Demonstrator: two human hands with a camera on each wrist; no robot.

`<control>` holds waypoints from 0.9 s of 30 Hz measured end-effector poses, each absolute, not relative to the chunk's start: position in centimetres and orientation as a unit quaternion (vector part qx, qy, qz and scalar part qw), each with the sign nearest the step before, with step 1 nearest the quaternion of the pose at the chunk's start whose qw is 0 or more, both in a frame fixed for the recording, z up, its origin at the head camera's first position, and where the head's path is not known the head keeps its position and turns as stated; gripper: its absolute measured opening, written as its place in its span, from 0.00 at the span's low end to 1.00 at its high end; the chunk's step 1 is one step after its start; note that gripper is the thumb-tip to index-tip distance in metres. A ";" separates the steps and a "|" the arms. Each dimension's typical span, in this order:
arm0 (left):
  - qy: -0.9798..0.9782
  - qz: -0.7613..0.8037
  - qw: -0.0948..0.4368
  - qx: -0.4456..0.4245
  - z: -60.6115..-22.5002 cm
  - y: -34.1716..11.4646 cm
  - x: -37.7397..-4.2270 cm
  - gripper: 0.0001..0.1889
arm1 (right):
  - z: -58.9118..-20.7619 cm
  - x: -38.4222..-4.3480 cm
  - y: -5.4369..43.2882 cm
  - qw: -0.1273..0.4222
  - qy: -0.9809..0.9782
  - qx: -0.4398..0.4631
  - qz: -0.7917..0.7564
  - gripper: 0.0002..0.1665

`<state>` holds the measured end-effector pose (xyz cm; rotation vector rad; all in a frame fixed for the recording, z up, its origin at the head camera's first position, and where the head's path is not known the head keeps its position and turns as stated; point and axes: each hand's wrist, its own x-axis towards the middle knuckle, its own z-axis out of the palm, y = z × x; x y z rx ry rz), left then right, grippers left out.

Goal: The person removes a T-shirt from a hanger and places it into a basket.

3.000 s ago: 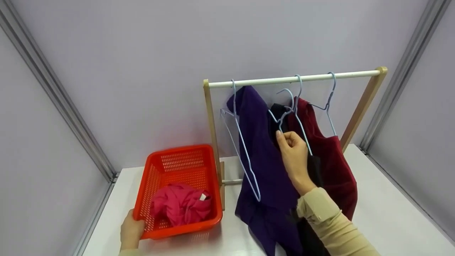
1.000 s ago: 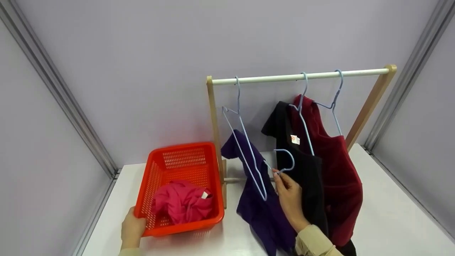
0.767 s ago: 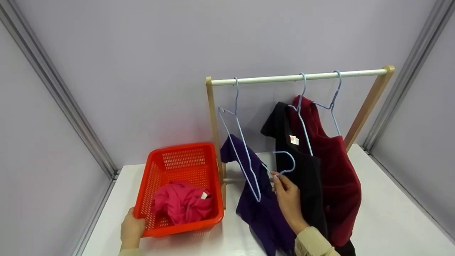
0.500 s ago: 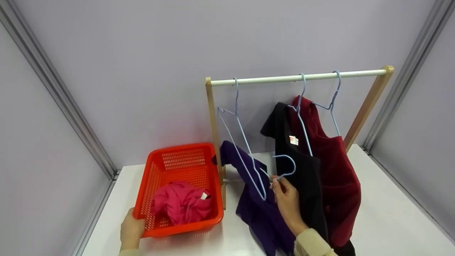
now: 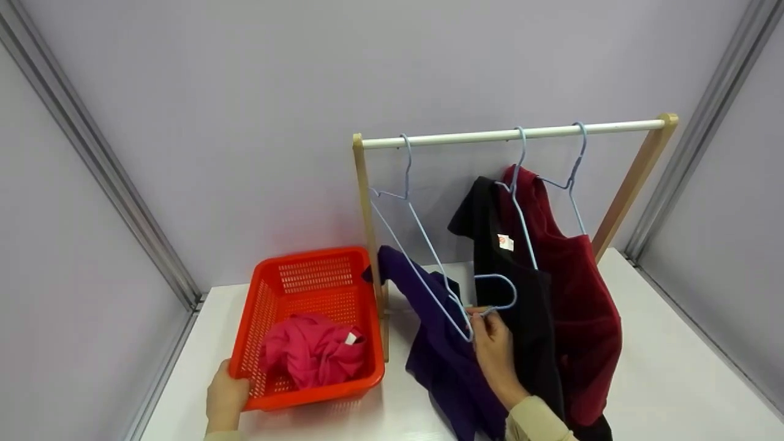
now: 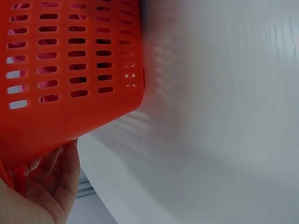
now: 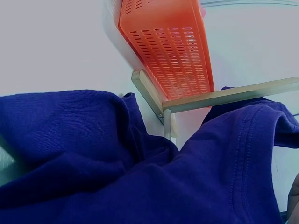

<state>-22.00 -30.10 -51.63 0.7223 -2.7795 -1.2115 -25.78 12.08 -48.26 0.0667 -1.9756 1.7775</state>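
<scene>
In the head view, my left hand (image 5: 225, 392) grips the near-left corner of an orange-red plastic basket (image 5: 300, 399); the left wrist view shows the fingers (image 6: 65, 177) curled under its rim. A crumpled pink garment (image 5: 313, 352) with a white tag lies in the basket. My right hand (image 5: 495, 358) pinches a light-blue wire hanger (image 5: 514, 293) near its neck, hook off the bar. The hanger bears a dark purple garment (image 5: 450, 361), which droops low beside the rack. An unfilled hanger (image 5: 408, 177) hangs on the bar, its lower end overlapping my right fingertips.
A small rack has a white bar (image 5: 459, 138) and wooden posts (image 5: 631, 184). A black garment (image 5: 520, 318) and a dark red garment (image 5: 585, 294) hang on its right side. White table (image 5: 674, 380) beneath; grey wall panels stand behind and at both sides.
My right hand has lowered the hanger and purple garment from near the bar. The garment's upper part now reaches behind the left post, and the unfilled hanger has swung. My left hand stays put.
</scene>
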 end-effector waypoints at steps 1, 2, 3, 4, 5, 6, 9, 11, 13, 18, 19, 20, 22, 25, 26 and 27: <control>-0.891 -0.389 0.012 0.232 -51.6 -30.1 -22.0 0.30 | -48.3 -25.7 12.0 0.246 -0.724 0.029 0.644 0.10; -0.891 -0.389 0.012 0.233 -51.6 -30.1 -21.9 0.30 | -48.2 -25.7 11.9 0.251 -0.725 0.032 0.640 0.10; -0.891 -0.388 0.011 0.234 -51.5 -30.1 -21.9 0.30 | -48.2 -25.6 11.8 0.257 -0.728 0.037 0.634 0.09; -0.891 -0.387 0.010 0.235 -51.5 -30.1 -21.9 0.30 | -48.2 -25.6 11.8 0.265 -0.732 0.040 0.627 0.09; -0.892 -0.385 0.011 0.237 -51.5 -30.0 -21.8 0.31 | -48.1 -25.5 11.7 0.268 -0.733 0.044 0.623 0.08; -0.892 -0.383 0.010 0.240 -51.5 -30.0 -21.8 0.31 | -48.0 -25.4 11.6 0.272 -0.733 0.048 0.622 0.08; -0.896 -0.367 0.017 0.250 -51.4 -29.9 -21.8 0.33 | -47.9 -25.3 11.5 0.283 -0.732 0.058 0.617 0.07; -0.898 -0.354 0.026 0.259 -51.4 -29.7 -21.9 0.33 | -47.8 -25.3 11.5 0.285 -0.725 0.058 0.624 0.07; -0.900 -0.341 0.042 0.268 -51.4 -29.5 -21.9 0.33 | -47.7 -25.2 11.6 0.281 -0.715 0.056 0.638 0.07; -0.904 -0.299 0.128 0.276 -51.4 -28.9 -21.7 0.29 | -47.0 -25.1 11.9 0.261 -0.685 0.043 0.679 0.08; -0.906 -0.290 0.149 0.271 -51.4 -28.7 -21.7 0.29 | -46.9 -25.1 11.9 0.258 -0.678 0.040 0.687 0.09; -0.907 -0.280 0.169 0.264 -51.3 -28.5 -21.7 0.28 | -46.7 -25.1 11.9 0.256 -0.674 0.037 0.691 0.09; -0.908 -0.267 0.208 0.246 -51.2 -27.8 -21.9 0.26 | -46.6 -25.0 12.0 0.258 -0.668 0.036 0.697 0.09; -0.906 -0.259 0.260 0.209 -50.6 -26.2 -22.5 0.25 | -46.4 -24.9 12.2 0.267 -0.658 0.049 0.702 0.09; -0.905 -0.259 0.275 0.194 -50.2 -25.5 -22.8 0.24 | -46.4 -24.9 12.2 0.271 -0.654 0.058 0.704 0.09; -0.904 -0.261 0.290 0.177 -49.8 -24.7 -23.1 0.23 | -46.4 -24.8 12.2 0.274 -0.647 0.068 0.709 0.09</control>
